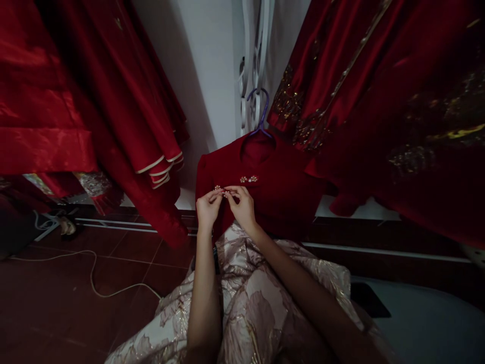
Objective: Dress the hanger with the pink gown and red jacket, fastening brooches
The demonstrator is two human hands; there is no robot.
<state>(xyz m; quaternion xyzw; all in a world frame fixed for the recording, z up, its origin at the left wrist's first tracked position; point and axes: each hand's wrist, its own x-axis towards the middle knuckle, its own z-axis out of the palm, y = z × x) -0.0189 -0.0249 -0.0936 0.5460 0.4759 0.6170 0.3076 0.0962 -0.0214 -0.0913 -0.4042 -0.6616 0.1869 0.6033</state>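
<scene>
Head view: left hand (208,206) fingers pinched on beaded clasp (219,188), below purple hanger (262,117), on red jacket (280,194) front; right hand (242,205) fingers pinched on its other half. Risk: tugging may slide jacket off hanger, or snap beads.

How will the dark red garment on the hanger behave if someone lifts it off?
Probably floppy: the red garment hangs limp from the purple hanger, so it would likely sag. It seems light for its size, since the thin hanger carries it. The beaded clasp pinched by the left hand and right hand may be delicate.
</scene>
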